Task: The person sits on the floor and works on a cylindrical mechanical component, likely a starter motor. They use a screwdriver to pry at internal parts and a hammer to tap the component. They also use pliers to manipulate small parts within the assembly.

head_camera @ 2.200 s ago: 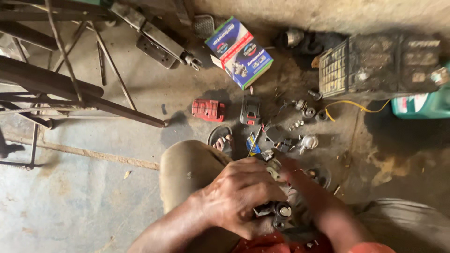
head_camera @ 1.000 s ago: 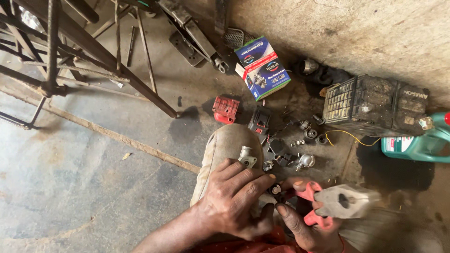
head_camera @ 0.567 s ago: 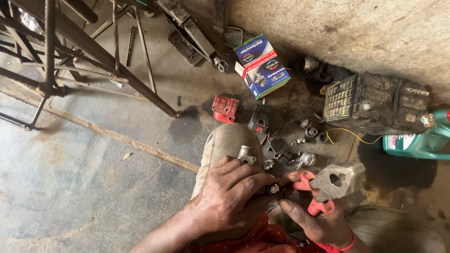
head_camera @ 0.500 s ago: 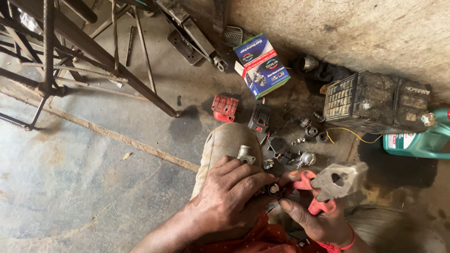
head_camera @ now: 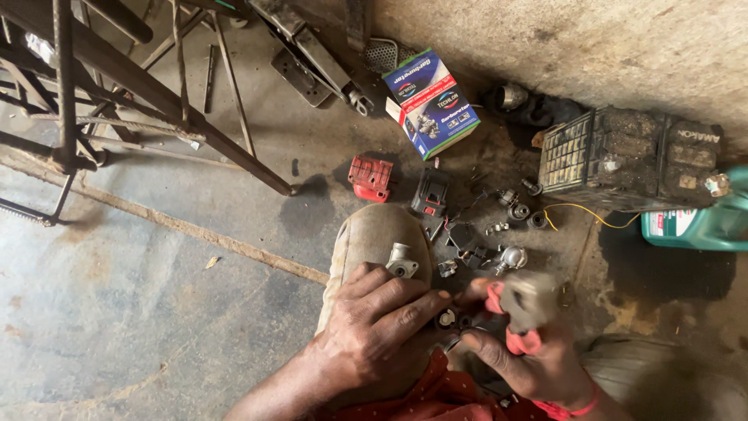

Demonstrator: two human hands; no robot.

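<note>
Centrally, low in the view, a small dark round metal part (head_camera: pixel 447 318) sits pinched between both hands over the person's lap. Left hand (head_camera: pixel 374 327) closes around it from the left, fingers curled, forefinger stretched across to its rim; the hand rests on the knee (head_camera: pixel 374 238), clad in dusty tan cloth. Right hand (head_camera: pixel 538 362) grips red-handled pliers (head_camera: pixel 514 320), fist tight on the handles; the head above is blurred, a pale grey lump, possibly a rag or casting, cannot say which. The plier tips seem to meet the round part.

On the knee just above the left hand lies a small cast-metal elbow fitting (head_camera: pixel 401 261), dull silver, flanged.

Beyond the knee, on the stained concrete floor (head_camera: pixel 156 296): scattered small parts (head_camera: pixel 499 234), dark and greasy, a shiny domed one among them. Further up, a red ribbed plastic block (head_camera: pixel 371 178) and beside it a black block with red trim (head_camera: pixel 431 192). A blue-and-white cardboard box (head_camera: pixel 430 101) lies near the wall. Toward the right edge, a grimy black battery (head_camera: pixel 631 160) with a thin yellow wire (head_camera: pixel 580 217), touching a teal plastic jug (head_camera: pixel 701 222). A rusty steel frame (head_camera: pixel 140 86) crosses the floor's upper left corner.
</note>
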